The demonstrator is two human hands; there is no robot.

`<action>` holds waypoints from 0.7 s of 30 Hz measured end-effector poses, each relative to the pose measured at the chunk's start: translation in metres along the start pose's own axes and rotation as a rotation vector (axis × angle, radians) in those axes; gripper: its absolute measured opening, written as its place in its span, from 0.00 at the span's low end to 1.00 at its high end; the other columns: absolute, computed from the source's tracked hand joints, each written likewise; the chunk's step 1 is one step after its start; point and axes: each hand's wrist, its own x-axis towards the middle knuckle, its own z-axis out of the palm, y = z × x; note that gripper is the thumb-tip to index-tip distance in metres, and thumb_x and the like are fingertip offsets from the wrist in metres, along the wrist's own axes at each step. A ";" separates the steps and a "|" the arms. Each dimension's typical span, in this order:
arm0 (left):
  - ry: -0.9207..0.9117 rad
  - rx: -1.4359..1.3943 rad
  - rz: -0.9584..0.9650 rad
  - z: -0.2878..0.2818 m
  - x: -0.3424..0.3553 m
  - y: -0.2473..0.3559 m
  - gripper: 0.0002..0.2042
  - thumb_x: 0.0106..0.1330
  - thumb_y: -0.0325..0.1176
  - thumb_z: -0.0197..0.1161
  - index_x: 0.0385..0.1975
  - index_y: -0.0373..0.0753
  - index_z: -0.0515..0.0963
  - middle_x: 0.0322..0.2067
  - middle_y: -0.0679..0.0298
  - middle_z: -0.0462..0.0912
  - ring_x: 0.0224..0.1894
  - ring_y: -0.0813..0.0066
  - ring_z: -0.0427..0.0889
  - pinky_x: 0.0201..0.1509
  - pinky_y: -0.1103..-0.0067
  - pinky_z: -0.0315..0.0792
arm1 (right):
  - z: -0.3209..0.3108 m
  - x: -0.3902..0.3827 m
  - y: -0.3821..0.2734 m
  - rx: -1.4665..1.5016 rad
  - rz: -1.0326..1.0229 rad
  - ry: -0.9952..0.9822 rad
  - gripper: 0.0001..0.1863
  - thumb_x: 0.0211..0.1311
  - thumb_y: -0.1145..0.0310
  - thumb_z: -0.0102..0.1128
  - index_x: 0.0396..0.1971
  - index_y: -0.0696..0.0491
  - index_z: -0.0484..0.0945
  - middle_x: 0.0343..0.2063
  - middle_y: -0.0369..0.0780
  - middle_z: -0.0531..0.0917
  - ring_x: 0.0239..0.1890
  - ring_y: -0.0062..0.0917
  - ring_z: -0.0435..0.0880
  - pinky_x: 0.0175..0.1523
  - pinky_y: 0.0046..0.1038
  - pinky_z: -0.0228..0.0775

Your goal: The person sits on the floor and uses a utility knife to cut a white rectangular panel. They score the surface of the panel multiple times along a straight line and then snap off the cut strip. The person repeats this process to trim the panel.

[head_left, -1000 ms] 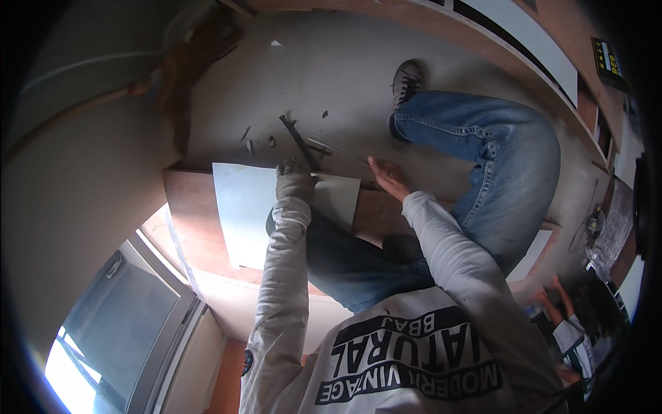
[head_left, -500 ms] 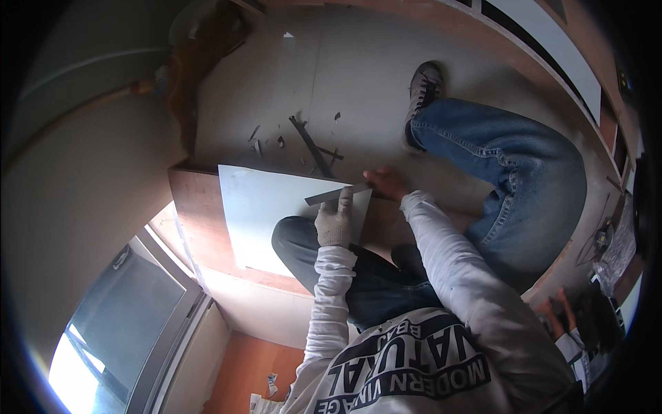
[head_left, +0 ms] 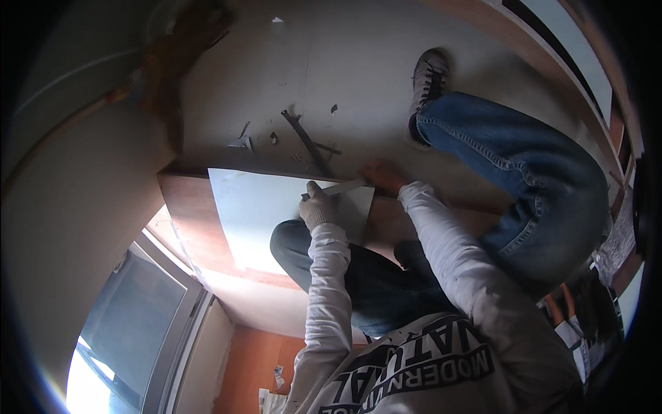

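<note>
A white flat sheet (head_left: 258, 210) lies over the brown wooden board beside my bent knee. My left hand (head_left: 316, 207), in a knitted glove, is closed on a thin flat strip (head_left: 343, 187) near its left end, over the sheet's far edge. The strip looks pale and straight, slanting up to the right. My bare right hand (head_left: 384, 176) is at the strip's right end, beyond the sheet's corner. Motion smears its fingers, so whether it grips anything is unclear.
Dark strips (head_left: 303, 138) and small scraps lie on the pale floor ahead. My shoe (head_left: 429, 83) rests at the far right. A brown wooden board (head_left: 187, 207) runs under the sheet. A framed glass panel (head_left: 141, 314) is at lower left, and orange-handled tools (head_left: 569, 300) at lower right.
My left hand has moved left along the sheet with the strip, whose face has turned from dark grey to pale. My right hand has blurred. The whole view has shifted slightly.
</note>
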 end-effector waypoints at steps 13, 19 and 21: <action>0.106 -0.345 0.040 -0.057 -0.021 0.035 0.28 0.67 0.52 0.51 0.33 0.23 0.79 0.26 0.52 0.84 0.27 0.63 0.85 0.27 0.72 0.78 | -0.009 0.021 -0.090 -0.012 -0.040 -0.266 0.22 0.64 0.49 0.45 0.40 0.49 0.82 0.40 0.46 0.83 0.45 0.43 0.80 0.52 0.40 0.69; 0.105 -0.342 0.007 -0.057 -0.001 0.049 0.26 0.68 0.50 0.52 0.35 0.24 0.77 0.26 0.50 0.83 0.24 0.64 0.84 0.24 0.78 0.79 | 0.021 0.053 -0.071 -0.072 -0.244 -0.173 0.20 0.66 0.53 0.45 0.43 0.49 0.82 0.43 0.46 0.82 0.47 0.42 0.80 0.55 0.40 0.69; 0.127 -0.356 0.027 -0.074 0.004 0.038 0.26 0.68 0.49 0.52 0.35 0.24 0.77 0.26 0.51 0.83 0.23 0.65 0.84 0.23 0.78 0.79 | 0.006 0.043 -0.102 -0.161 -0.272 -0.289 0.18 0.66 0.55 0.46 0.45 0.47 0.81 0.44 0.45 0.82 0.47 0.43 0.80 0.55 0.39 0.70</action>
